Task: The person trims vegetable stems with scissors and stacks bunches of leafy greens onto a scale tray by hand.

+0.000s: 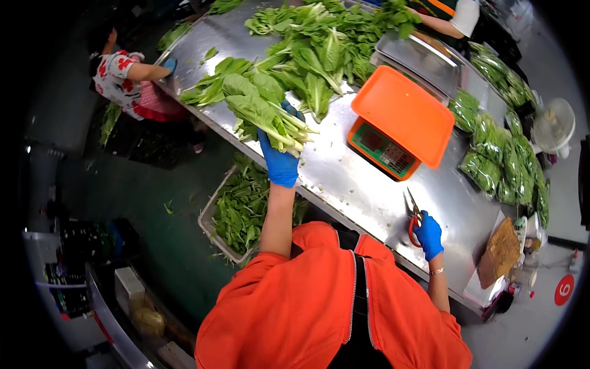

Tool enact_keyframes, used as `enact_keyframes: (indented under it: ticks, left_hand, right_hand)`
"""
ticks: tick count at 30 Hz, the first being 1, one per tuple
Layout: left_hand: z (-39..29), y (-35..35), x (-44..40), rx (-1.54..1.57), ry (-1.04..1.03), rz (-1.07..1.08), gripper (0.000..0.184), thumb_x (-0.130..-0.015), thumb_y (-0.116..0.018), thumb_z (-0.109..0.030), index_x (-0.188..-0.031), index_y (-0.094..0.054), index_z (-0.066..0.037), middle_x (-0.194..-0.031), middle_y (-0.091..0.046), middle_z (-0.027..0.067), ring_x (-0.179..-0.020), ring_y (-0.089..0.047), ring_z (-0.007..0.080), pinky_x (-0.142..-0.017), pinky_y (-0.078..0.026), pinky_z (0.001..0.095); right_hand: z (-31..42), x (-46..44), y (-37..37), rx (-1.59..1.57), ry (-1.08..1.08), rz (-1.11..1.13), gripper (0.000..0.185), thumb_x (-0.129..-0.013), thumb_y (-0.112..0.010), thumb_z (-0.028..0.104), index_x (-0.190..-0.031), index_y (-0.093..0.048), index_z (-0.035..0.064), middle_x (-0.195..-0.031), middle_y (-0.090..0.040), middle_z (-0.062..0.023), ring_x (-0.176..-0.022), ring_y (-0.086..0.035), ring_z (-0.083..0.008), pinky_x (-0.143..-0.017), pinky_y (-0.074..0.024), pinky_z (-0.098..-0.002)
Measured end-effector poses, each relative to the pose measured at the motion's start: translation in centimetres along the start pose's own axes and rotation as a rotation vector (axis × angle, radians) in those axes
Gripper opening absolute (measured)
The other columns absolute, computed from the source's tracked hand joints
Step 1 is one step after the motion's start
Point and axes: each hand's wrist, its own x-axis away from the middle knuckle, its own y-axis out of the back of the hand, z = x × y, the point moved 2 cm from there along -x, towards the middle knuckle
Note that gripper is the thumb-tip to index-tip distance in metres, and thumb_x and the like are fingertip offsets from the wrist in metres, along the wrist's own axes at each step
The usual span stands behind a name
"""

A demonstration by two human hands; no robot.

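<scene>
My left hand (281, 161), in a blue glove, is closed around a bunch of leafy greens (261, 111) near the table's front edge. The pale cut stems point to the right and the broad leaves fan out to the upper left. At the lower right, my right hand (428, 235), gloved in blue too, grips a pair of scissors (415, 222) by the red handles. Their blades point away from me over the metal table (344, 178). Between and beyond my hands stands an orange weighing scale (402, 114) with a green display panel.
A large heap of greens (313, 49) covers the far table. Bagged greens (491, 154) line the right side, near a cardboard piece (499, 252). A crate of leaves (236, 212) stands on the floor. One person (132, 77) is at left; another's arm (436, 24) reaches in at top.
</scene>
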Motion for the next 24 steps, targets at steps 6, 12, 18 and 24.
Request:
enact_keyframes:
  ticks: [6, 12, 18, 24]
  left_hand:
    - [4.3, -0.9, 0.1, 0.266, 0.171, 0.069, 0.054, -0.081, -0.047, -0.037, -0.124, -0.033, -0.007, -0.124, -0.038, 0.0148, -0.112, -0.039, 0.0265, -0.099, -0.026, 0.0421]
    - [7.4, -3.4, 1.3, 0.107, 0.287, 0.082, 0.061, -0.084, -0.035, -0.047, -0.130, -0.021, -0.009, -0.133, -0.023, 0.0161, -0.120, -0.028, 0.0316, -0.101, -0.020, 0.0423]
    - [6.8, -3.0, 1.8, -0.044, 0.275, 0.244, 0.063, -0.086, -0.031, -0.044, -0.130, -0.017, -0.001, -0.133, -0.023, 0.0161, -0.119, -0.029, 0.0292, -0.102, -0.020, 0.0366]
    - [6.4, -4.0, 2.7, -0.603, 0.039, 0.167, 0.054, -0.087, -0.032, -0.038, -0.127, -0.025, -0.002, -0.123, -0.038, 0.0175, -0.112, -0.041, 0.0264, -0.096, -0.033, 0.0358]
  right_hand:
    - [11.4, -2.5, 9.3, -0.751, 0.331, -0.405, 0.043, -0.078, -0.056, 0.020, -0.117, -0.043, 0.0034, -0.114, -0.048, -0.0169, -0.105, -0.046, -0.0283, -0.088, -0.0360, -0.0332]
    - [23.1, -5.3, 14.6, -1.384, 0.670, -0.628, 0.064, -0.086, -0.032, 0.046, -0.128, -0.024, -0.0008, -0.132, -0.027, -0.0134, -0.122, -0.025, -0.0241, -0.100, -0.0174, -0.0330]
    - [26.5, -6.5, 14.8, -1.744, 0.646, -0.350, 0.061, -0.087, -0.026, 0.048, -0.131, -0.020, 0.0061, -0.134, -0.025, -0.0068, -0.123, -0.023, -0.0190, -0.100, -0.0174, -0.0308]
    - [23.2, -7.8, 14.5, -1.141, 0.609, -0.320, 0.035, -0.080, -0.053, 0.026, -0.108, -0.051, 0.0050, -0.090, -0.056, -0.0048, -0.076, -0.054, -0.0165, -0.069, -0.0424, -0.0285]
